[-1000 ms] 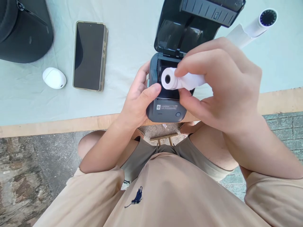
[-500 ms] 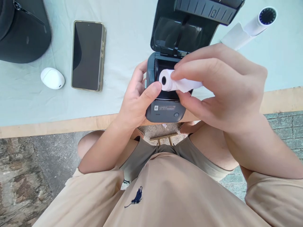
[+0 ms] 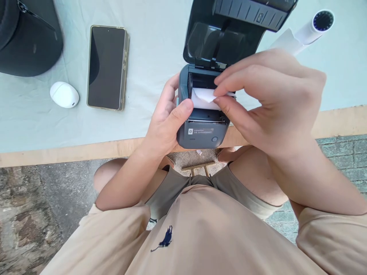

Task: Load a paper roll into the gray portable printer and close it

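Left hand: the left hand [image 3: 166,120] was wrapped around the left side of the printer [image 3: 202,126], thumb on its front edge.
Right hand: the right hand [image 3: 272,103] pinched the paper roll [image 3: 202,100] between thumb and forefinger.
Paper roll: it sat low in the printer's open bay.
Lid: the lid [image 3: 229,30] stood open behind.
Table: the phone [image 3: 107,67] and a white case [image 3: 64,94] lay well to the left.

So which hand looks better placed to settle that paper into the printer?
Probably the right hand: it pinches the white paper roll, while the left hand steadies the dark grey printer.
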